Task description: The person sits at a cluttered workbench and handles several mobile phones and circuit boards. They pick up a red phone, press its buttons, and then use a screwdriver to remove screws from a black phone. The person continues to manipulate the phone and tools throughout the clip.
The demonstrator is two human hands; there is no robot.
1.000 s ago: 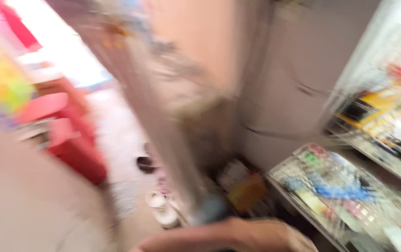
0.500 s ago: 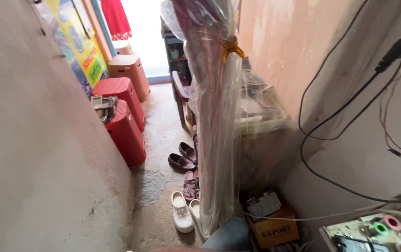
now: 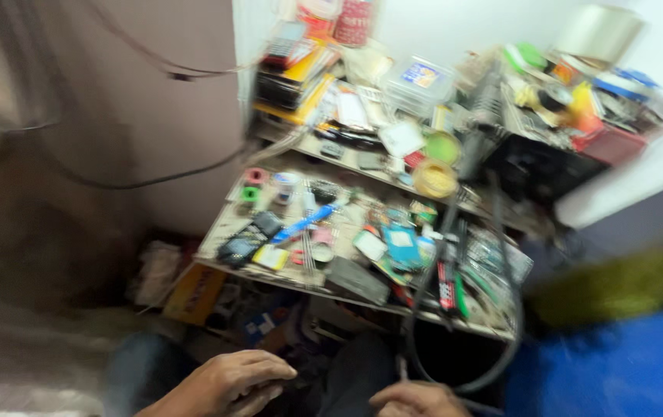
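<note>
Hands low before a cluttered workbench

Our left hand [image 3: 231, 380] hangs curled and empty; our right hand [image 3: 416, 398] seems closed near the black cable [image 3: 505, 309] looping off the bench [image 3: 227, 224], its grip too blurred to tell. A tug could drag tools down.

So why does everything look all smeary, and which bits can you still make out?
Head view: the whole picture is motion-blurred. The cluttered workbench is smeared, so its small things can't be told apart. The right edge is worst, just a green smudge over a blue one. The white wall at the top is washed out, while the lower left is dim. The left hand and right hand are sharpest.
</note>
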